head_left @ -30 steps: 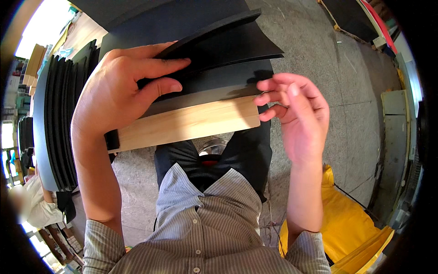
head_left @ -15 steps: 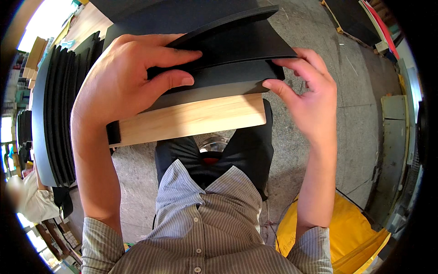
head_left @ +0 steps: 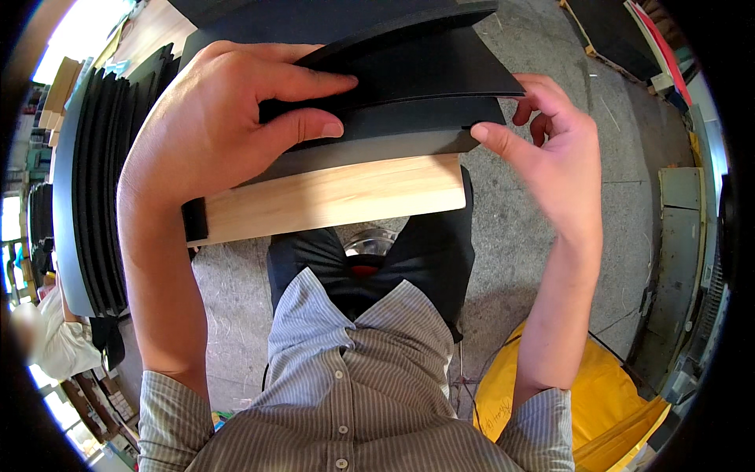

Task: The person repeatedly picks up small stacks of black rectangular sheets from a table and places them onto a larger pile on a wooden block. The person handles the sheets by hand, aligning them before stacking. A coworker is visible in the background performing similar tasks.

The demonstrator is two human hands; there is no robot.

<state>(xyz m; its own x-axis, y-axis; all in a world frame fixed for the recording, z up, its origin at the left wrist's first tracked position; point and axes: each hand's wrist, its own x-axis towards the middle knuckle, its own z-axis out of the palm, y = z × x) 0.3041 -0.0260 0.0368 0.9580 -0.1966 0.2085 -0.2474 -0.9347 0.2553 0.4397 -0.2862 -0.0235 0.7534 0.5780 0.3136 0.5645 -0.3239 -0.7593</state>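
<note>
In front of me lies a stack of black foam sheets (head_left: 393,151). My left hand (head_left: 212,118) reaches in at its left side, thumb along a lower sheet and index finger stretched over the sheet above. A curled black sheet (head_left: 401,31) stands up behind that index finger, gripped by the fingers there; their tips are hidden. My right hand (head_left: 554,138) is at the stack's right end, thumb and fingers apart. Its thumb tip is by the lower layers' corner, and its index fingertip is at the corner of a raised middle sheet (head_left: 440,75).
The stack rests on a pale wooden bench (head_left: 338,200). More black sheets (head_left: 94,189) stand on edge at the left. A yellow bag (head_left: 613,401) lies on the floor at the lower right. Black panels (head_left: 613,39) are at the far right, and a grey metal cabinet (head_left: 680,228) is on the right.
My right hand has drawn outward to the right, its thumb sliding off toward the stack's edge. My left hand stays in place between the sheets. The whole view has shifted slightly.
</note>
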